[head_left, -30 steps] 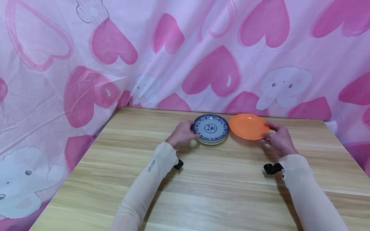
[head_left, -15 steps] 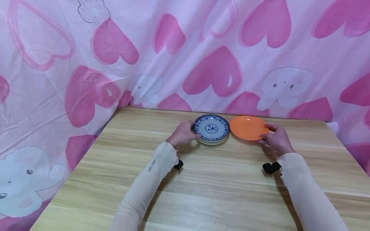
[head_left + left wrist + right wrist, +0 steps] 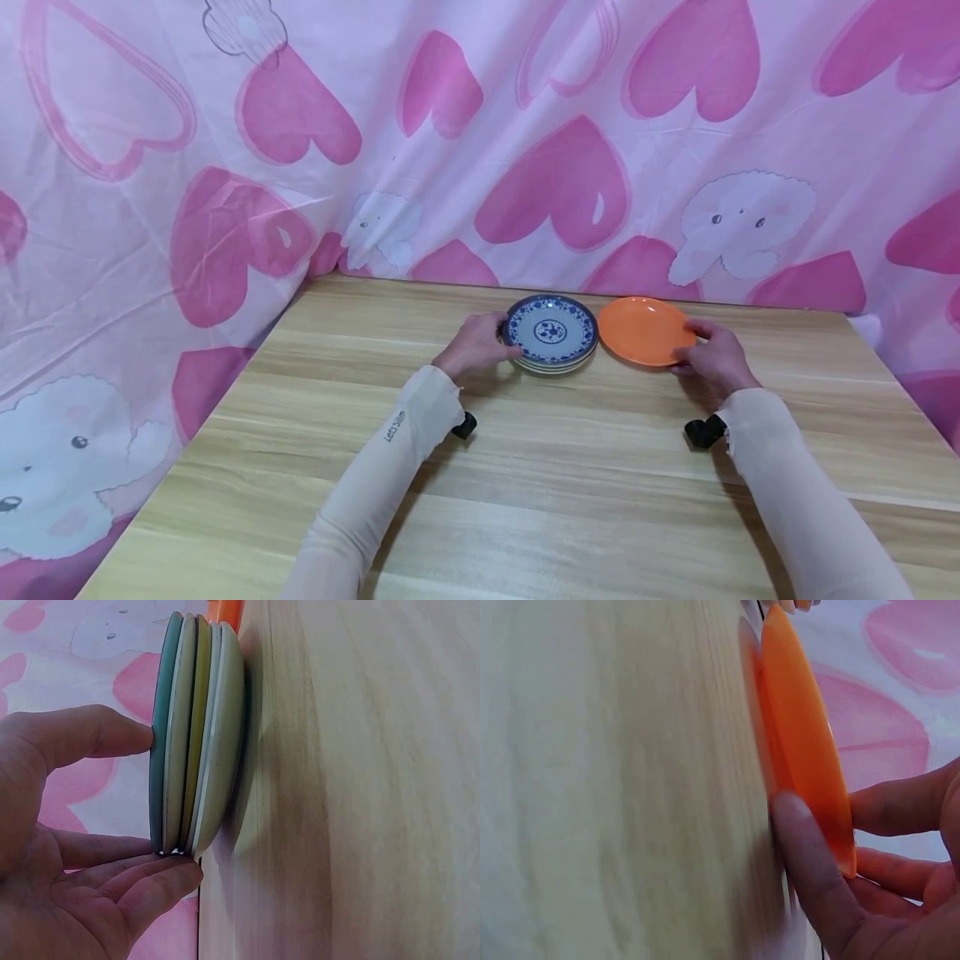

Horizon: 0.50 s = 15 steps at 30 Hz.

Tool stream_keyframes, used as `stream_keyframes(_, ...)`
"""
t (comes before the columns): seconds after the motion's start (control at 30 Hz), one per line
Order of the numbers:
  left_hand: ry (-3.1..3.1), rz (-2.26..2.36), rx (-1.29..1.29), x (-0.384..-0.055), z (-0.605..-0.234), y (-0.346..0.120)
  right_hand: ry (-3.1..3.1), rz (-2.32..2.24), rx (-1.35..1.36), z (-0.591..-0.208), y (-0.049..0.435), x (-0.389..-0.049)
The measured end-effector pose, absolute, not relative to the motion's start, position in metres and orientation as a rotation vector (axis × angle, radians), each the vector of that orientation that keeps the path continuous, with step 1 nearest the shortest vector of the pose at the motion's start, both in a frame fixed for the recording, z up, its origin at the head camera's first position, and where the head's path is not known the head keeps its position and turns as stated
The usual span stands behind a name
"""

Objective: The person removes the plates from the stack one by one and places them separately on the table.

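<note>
A stack of several plates [image 3: 551,330] stands on the wooden table toward its back edge; the top one is white with a blue floral border. My left hand [image 3: 476,342] grips the stack's left rim, thumb at the front and fingers farther back. The left wrist view shows the stacked plates [image 3: 196,742] edge-on, teal, cream and yellowish. To the right, an orange plate [image 3: 645,332] lies close over the table. My right hand [image 3: 716,358] holds it by its right rim, with one digit at its underside [image 3: 799,742] in the right wrist view.
The wooden table [image 3: 525,500] spreads toward me. A pink heart-print cloth [image 3: 551,192] hangs behind the plates and along the left side. A black wrist mount [image 3: 705,432] is on the right wrist, another black mount [image 3: 464,426] on the left.
The orange plate and my right hand have dipped slightly, and the plate lies flatter than before. My left hand and the stack of plates stay where they were.
</note>
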State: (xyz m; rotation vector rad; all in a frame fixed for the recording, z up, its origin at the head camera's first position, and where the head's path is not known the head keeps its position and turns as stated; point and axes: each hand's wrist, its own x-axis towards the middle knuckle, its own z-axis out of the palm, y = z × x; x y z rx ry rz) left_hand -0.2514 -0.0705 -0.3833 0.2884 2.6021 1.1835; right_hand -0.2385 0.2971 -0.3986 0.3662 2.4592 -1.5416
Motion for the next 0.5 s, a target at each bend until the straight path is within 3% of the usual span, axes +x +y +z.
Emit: stream_keyframes(0.5, 2.599, 1.177, 0.273, -0.2495, -0.3808, -0.0692, 2.595, -1.266, 0.336, -0.3941, 0.3029, -0.2421)
